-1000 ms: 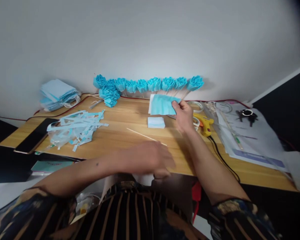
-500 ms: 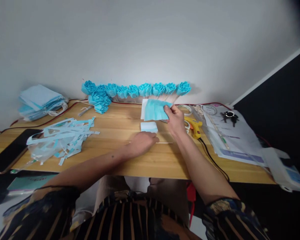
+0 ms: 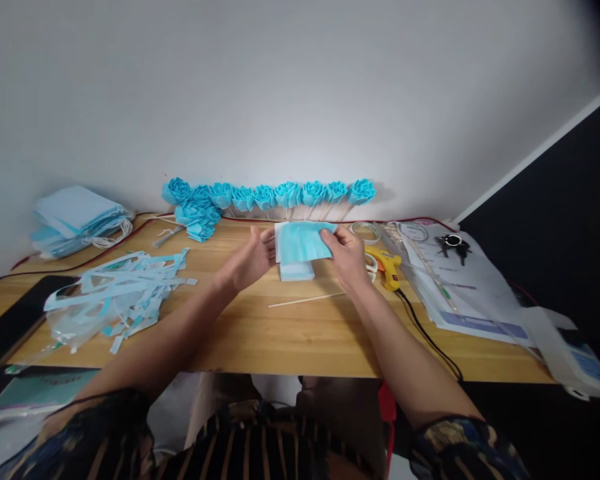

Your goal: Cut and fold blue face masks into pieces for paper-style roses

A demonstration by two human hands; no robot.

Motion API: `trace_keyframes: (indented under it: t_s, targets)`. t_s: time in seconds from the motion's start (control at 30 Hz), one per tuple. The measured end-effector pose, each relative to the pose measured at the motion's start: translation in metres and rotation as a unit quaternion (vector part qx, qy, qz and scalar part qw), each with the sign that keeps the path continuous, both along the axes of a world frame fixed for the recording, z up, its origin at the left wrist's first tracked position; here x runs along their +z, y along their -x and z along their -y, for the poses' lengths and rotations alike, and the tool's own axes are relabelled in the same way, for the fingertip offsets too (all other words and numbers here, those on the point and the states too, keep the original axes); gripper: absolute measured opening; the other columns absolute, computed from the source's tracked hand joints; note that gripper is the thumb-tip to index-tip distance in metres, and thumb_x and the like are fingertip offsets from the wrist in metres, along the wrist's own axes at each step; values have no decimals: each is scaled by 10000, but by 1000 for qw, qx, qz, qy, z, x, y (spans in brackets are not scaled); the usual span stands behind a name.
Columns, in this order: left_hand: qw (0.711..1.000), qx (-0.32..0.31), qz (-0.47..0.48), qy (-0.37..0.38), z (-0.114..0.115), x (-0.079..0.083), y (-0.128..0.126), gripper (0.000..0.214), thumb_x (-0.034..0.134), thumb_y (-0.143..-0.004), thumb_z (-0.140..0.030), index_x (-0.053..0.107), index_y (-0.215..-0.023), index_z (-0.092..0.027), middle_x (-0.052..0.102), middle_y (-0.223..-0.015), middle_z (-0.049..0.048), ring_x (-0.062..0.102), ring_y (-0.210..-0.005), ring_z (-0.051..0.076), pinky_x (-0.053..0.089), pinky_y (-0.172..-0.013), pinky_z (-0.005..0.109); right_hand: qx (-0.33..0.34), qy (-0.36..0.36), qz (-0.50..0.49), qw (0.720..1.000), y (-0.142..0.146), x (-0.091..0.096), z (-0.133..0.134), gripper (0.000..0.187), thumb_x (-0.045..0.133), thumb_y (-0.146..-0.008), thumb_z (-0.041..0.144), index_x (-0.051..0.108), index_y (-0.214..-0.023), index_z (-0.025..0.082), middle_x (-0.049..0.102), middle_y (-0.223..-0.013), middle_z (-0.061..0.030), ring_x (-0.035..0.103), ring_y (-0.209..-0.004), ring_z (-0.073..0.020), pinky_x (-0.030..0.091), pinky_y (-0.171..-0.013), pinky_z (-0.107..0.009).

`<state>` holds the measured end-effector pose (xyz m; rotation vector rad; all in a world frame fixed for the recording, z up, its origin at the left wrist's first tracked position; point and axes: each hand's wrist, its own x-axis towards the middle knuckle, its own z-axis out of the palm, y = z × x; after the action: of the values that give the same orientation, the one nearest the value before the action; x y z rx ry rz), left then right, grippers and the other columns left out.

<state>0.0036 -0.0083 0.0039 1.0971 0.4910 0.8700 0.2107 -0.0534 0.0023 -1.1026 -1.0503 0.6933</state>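
Observation:
My right hand (image 3: 349,257) pinches the right edge of a light-blue and white fabric sheet (image 3: 305,242), its thumb on the front. At the sheet's left edge is my left hand (image 3: 253,260), thumb raised apart and fingers stretched out, with the fingertips partly hidden by the sheet. Below the sheet, a small pile of pale-blue cut pieces (image 3: 297,272) lies on the wooden table (image 3: 280,340). A thin wooden stick (image 3: 305,300) rests in front of the pile, one end close to my right wrist.
Blue fabric flowers (image 3: 287,195) on sticks lean along the wall. To the left are stacked face masks (image 3: 77,217), cut strips (image 3: 130,287) and a phone (image 3: 20,320). On the right lie a yellow glue gun (image 3: 390,267), a tape roll (image 3: 365,232), papers (image 3: 460,287) and keys (image 3: 454,247).
My left hand has left the stick by the pile and moved up and left to the sheet's edge. The sheet stays in my right hand. The view has shifted slightly.

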Motion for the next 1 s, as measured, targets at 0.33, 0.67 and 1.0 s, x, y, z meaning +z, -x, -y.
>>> trace_keyframes:
  t_s: [0.33, 0.67, 1.0]
  targets:
    - [993, 104, -46, 29, 12, -10, -16, 584, 853, -612, -542, 673, -1014, -159, 707, -924, 60, 633, -748, 154, 546, -666, 290, -9, 8, 97, 995, 1, -8, 0, 258, 691, -801, 448, 655, -772, 194, 546, -681, 31, 453, -636, -123, 384, -601, -249]
    - [984, 165, -58, -7, 13, -17, -4, 400, 817, -653, -507, 674, -713, -138, 640, -653, 1, 558, -603, 100, 469, -637, 240, -2, 13, 39, 999, 5, -10, -3, 285, 719, -763, 450, 690, -880, 192, 617, -758, 19, 497, -668, -124, 413, -636, -243]
    - [981, 178, -77, -5, 17, -14, -5, 447, 834, -619, -559, 695, -701, -141, 649, -625, 4, 559, -592, 122, 436, -593, 246, -36, 7, 97, 995, 3, -9, 0, 280, 624, -844, 427, 579, -697, 192, 391, -633, 49, 332, -603, -107, 269, -556, -246]
